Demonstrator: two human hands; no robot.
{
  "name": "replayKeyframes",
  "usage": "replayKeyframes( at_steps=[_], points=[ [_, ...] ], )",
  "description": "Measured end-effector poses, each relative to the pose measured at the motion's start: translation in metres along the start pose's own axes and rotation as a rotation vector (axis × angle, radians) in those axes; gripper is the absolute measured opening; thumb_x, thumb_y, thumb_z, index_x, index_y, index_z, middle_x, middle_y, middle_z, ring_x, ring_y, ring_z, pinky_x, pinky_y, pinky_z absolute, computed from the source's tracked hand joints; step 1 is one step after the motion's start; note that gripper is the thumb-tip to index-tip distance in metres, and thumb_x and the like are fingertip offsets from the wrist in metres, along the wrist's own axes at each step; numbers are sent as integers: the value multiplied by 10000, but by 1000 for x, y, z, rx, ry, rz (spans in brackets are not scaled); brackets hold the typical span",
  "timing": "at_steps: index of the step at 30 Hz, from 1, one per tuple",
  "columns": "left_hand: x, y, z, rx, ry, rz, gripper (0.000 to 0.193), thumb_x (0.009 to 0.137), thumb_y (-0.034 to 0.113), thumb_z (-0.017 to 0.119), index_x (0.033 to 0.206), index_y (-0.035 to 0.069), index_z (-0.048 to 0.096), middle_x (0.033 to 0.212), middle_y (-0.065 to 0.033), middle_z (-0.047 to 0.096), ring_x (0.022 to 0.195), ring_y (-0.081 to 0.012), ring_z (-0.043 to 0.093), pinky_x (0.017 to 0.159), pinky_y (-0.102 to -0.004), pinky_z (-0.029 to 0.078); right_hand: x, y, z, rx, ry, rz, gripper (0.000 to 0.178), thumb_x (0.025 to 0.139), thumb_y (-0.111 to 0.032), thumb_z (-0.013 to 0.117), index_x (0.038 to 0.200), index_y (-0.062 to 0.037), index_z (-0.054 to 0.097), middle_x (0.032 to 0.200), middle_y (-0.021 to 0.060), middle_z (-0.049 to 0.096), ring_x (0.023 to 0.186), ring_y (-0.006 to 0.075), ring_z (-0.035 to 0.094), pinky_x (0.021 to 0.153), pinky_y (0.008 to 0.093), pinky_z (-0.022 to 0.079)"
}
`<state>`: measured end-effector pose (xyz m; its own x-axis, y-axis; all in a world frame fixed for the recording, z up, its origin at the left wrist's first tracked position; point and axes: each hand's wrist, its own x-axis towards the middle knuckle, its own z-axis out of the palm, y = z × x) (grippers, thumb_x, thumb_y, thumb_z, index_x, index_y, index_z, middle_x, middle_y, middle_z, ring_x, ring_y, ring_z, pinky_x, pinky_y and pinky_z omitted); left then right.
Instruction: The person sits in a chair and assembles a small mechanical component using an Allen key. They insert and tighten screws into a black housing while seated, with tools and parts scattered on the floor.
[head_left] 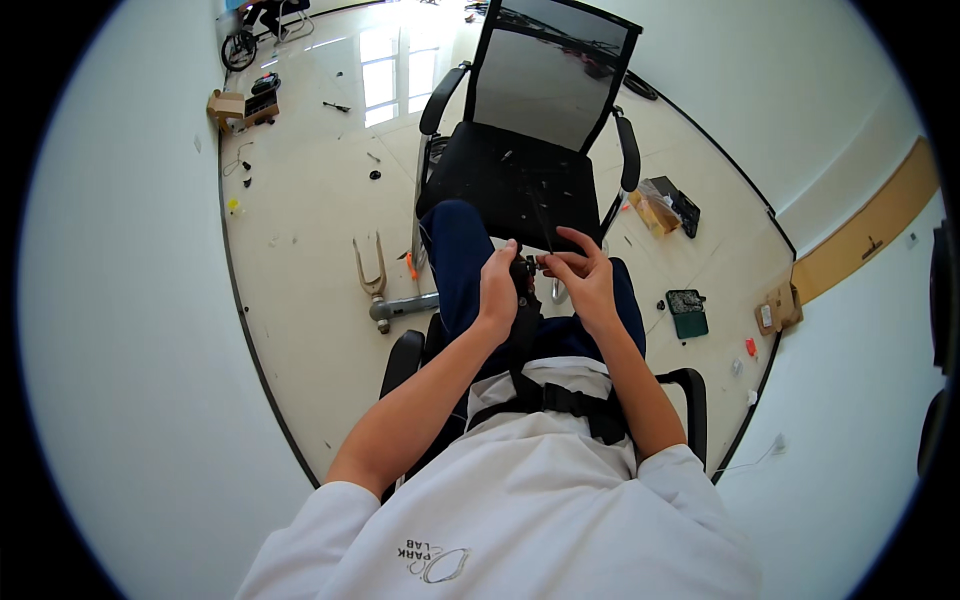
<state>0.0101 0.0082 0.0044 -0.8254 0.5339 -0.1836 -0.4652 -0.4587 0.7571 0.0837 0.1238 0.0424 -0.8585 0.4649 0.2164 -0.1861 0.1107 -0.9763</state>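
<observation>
My left hand (497, 292) is closed around a small black mechanical part (523, 272), held above my lap between my knees. On the part's right side my right hand (584, 278) pinches at a small piece with thumb and index finger; the piece is too small to name. Its other fingers are loosely bent. Just beyond the hands stands a black chair with a seat (500, 175) that carries several small bits. A thin dark strand (543, 215) crosses the seat's front toward my right hand; whether it joins the part I cannot tell.
On the floor to the left lie a bicycle fork (373, 272), a grey tube (408, 305) and an orange-handled tool (411, 265). A green tool case (689, 318), a cardboard box (779, 308) and a yellowish box (654, 210) are on the right. Another open carton (232, 108) stands far left.
</observation>
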Motion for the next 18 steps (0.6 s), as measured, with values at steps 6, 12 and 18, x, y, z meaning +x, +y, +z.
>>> replayKeyframes(
  at_steps=[6, 12, 18],
  points=[
    [0, 5, -4, -61, -46, -182, 369, 974, 453, 425, 917, 99, 510, 731, -54, 543, 618, -169, 541, 592, -341, 434, 2, 6, -12, -277, -164, -209, 168, 860, -41, 690, 1014, 22, 719, 917, 123, 732, 861, 156, 700, 791, 276, 545],
    [-2, 10, -1, -75, -69, -272, 403, 959, 471, 432, 860, 88, 510, 694, -54, 522, 568, -172, 516, 544, -341, 396, 7, -12, -14, -436, -211, -184, 142, 841, -46, 704, 964, 21, 727, 876, 121, 730, 802, 165, 714, 772, 269, 557],
    [-2, 13, -5, -78, -170, -357, 410, 959, 451, 393, 854, 80, 530, 684, -43, 510, 531, -139, 459, 476, -288, 334, 18, -30, -12, -348, -311, -36, 289, 829, -41, 703, 1100, 44, 652, 804, 134, 714, 717, 158, 710, 699, 262, 566]
  ],
)
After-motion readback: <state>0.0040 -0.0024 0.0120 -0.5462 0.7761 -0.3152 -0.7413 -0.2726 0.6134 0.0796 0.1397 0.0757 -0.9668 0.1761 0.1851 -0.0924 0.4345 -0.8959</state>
